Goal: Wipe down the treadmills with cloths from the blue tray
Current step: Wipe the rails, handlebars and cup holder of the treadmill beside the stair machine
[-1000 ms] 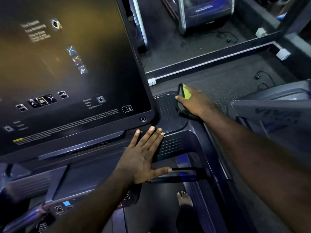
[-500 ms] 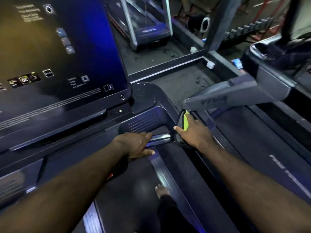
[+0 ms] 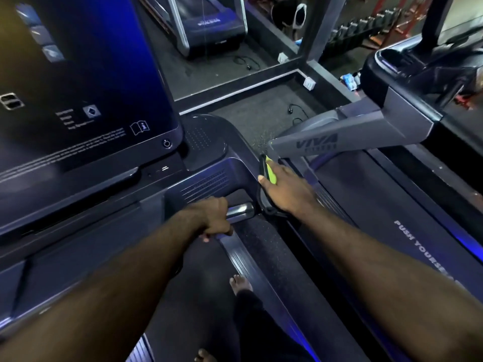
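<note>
I stand on a dark treadmill whose big console screen (image 3: 78,87) fills the upper left. My left hand (image 3: 214,218) grips the short chrome handlebar (image 3: 241,210) below the console, fingers curled round it. My right hand (image 3: 290,192) lies over a black and lime-green cloth (image 3: 270,171) and holds it against the console's right side arm, thumb stretched along the cloth's dark edge. Only a green strip and a dark border of the cloth show past the hand. No blue tray is in view.
A neighbouring treadmill's grey arm (image 3: 339,142) marked VIVA passes just right of my right hand, with its belt (image 3: 407,205) below. My bare foot (image 3: 240,283) rests on my belt. Another treadmill (image 3: 209,24) stands ahead, and cables (image 3: 295,113) lie on the floor.
My right hand slid the cloth from the flat pad by the screen down onto the side arm. My left hand left the console's surface and closed round the chrome handlebar. My view swung right.
</note>
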